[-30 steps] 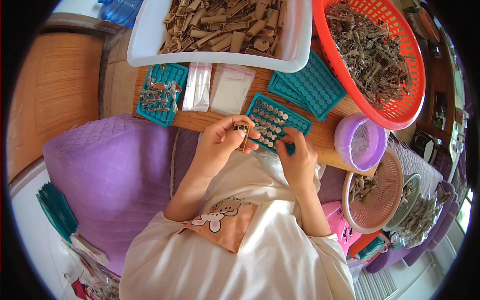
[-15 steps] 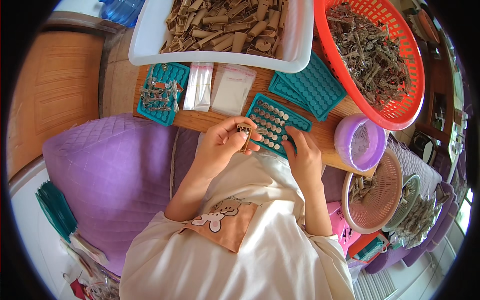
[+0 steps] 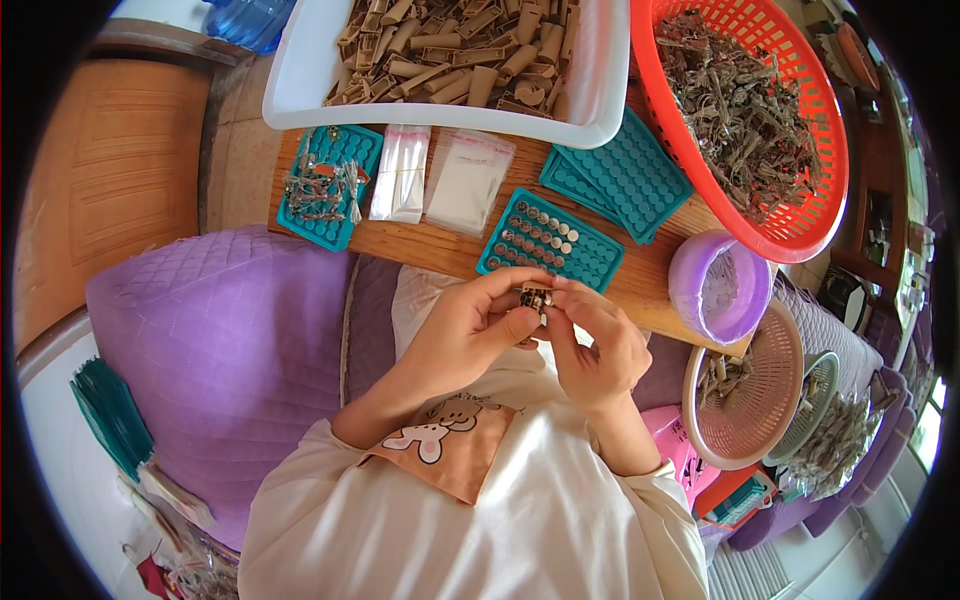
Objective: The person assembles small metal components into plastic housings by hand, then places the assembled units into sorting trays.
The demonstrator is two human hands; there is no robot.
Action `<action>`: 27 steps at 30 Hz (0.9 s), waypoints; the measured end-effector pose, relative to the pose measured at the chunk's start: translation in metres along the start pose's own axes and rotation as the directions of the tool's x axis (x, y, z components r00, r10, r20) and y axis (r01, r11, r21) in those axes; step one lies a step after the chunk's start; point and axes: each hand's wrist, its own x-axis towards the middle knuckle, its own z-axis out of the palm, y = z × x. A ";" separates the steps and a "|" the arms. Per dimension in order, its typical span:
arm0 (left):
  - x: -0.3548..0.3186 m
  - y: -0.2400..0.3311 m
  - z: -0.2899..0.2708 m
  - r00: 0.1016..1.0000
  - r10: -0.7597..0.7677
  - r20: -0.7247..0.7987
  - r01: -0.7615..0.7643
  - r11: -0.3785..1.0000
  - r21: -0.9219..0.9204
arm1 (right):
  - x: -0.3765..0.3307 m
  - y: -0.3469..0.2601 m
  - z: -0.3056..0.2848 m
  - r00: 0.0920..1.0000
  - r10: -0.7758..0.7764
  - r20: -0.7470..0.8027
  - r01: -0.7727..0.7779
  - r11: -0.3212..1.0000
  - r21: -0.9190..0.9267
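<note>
My left hand (image 3: 470, 330) and my right hand (image 3: 598, 345) meet in front of my chest. Together their fingertips pinch a small metal part (image 3: 536, 297). Just beyond the fingers lies a teal tray (image 3: 595, 262) with rows of round pockets, many holding small metal pieces. It rests on a narrow wooden board (image 3: 440, 252). How the small part is built is too fine to tell.
On the board lie another teal tray (image 3: 335, 220) with metal bits, two clear plastic bags (image 3: 440, 178) and stacked teal trays (image 3: 625, 170). Behind stand a white bin (image 3: 290, 90) of tan pieces and an orange basket (image 3: 810, 215). A purple bowl (image 3: 690, 290) and pink basket (image 3: 775, 420) sit right.
My right hand left the teal tray and came back to meet my left hand. Both hands drew toward my chest and now pinch the small part together.
</note>
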 end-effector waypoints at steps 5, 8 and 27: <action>0.001 0.003 0.004 0.999 -0.038 0.001 0.038 0.997 0.064 | 0.006 0.000 -0.010 0.993 -0.022 0.115 0.023 1.000 -0.006; 0.003 0.000 0.003 1.000 -0.013 -0.017 0.016 0.975 0.224 | 0.020 -0.003 -0.019 0.966 0.055 0.254 -0.048 0.998 -0.035; 0.009 0.029 -0.008 0.997 0.078 0.026 -0.077 0.996 -0.039 | 0.207 0.054 0.070 0.708 0.052 0.705 0.195 0.944 -0.265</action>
